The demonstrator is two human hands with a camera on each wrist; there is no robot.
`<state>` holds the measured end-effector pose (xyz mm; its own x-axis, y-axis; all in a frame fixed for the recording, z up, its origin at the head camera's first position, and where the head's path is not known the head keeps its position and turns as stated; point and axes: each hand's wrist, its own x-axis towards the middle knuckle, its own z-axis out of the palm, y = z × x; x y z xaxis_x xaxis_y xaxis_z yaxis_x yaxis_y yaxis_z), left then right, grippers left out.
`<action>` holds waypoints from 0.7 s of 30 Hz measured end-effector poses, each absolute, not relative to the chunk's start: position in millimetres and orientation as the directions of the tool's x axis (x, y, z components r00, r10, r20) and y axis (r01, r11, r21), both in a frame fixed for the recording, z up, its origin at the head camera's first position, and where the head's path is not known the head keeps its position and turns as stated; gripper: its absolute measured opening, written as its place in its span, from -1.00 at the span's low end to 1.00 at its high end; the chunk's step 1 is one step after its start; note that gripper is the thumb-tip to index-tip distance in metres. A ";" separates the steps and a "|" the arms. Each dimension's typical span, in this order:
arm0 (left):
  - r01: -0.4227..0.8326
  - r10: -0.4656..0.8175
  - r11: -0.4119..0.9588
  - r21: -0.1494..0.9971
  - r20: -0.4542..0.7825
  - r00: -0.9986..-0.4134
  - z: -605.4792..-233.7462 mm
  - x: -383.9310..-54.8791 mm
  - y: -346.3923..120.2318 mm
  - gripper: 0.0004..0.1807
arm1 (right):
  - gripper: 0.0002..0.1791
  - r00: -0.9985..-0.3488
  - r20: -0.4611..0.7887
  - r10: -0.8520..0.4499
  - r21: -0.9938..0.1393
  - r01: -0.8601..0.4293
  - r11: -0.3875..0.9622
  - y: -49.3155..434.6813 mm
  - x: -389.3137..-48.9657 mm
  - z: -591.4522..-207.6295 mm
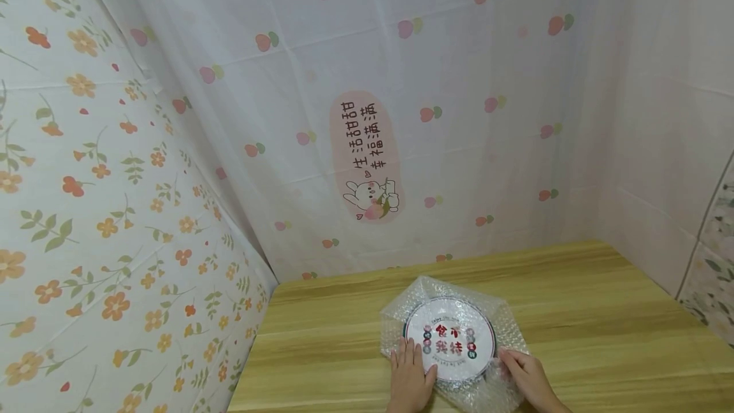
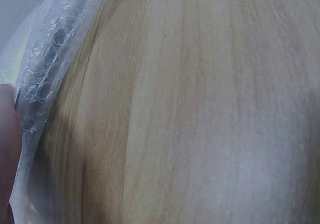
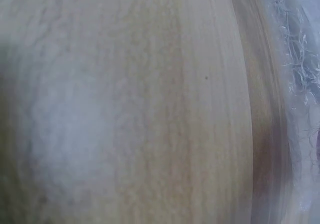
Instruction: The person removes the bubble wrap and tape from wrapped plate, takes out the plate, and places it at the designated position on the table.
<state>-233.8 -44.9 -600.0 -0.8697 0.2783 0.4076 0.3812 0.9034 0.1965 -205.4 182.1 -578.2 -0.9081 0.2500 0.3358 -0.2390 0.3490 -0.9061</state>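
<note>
A round white plate (image 1: 453, 308) with red printed characters and a dark rim lies on the table, on a sheet of clear bubble wrap (image 1: 397, 324). My left hand (image 1: 410, 376) rests on the plate's lower left, its fingers stretched over the edge. At the plate's lower right, my right hand (image 1: 530, 376) pinches the bubble wrap between thumb and fingers. Part of the left hand (image 2: 9, 144) shows at the edge of the left wrist view, beside the bubble wrap (image 2: 55, 54). The right wrist view catches only bubble wrap (image 3: 300, 49) at its right edge.
The wood-grain table (image 1: 321, 336) reaches out on both sides of the wrap. Behind it hangs a pale curtain (image 1: 459, 164) with a printed rabbit. A flowered cloth (image 1: 115, 209) borders the left, and another pale cloth (image 1: 659, 145) the right.
</note>
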 end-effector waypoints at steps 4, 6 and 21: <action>0.351 0.276 0.916 0.192 0.334 -0.901 -596.5 -233.9 -44.3 -0.37 | -0.71 -0.912 0.325 0.252 -0.912 -0.230 0.341 182.3 -204.5 -578.1; 0.346 0.276 0.921 0.180 0.324 -0.905 -596.0 -234.1 -44.3 -0.37 | -0.69 -0.914 0.319 0.250 -0.912 -0.225 0.342 182.9 -203.9 -578.3; 0.349 0.276 0.918 0.189 0.328 -0.903 -594.2 -233.5 -44.8 -0.38 | -0.64 -0.920 0.316 0.230 -0.923 -0.242 0.300 185.6 -202.4 -579.2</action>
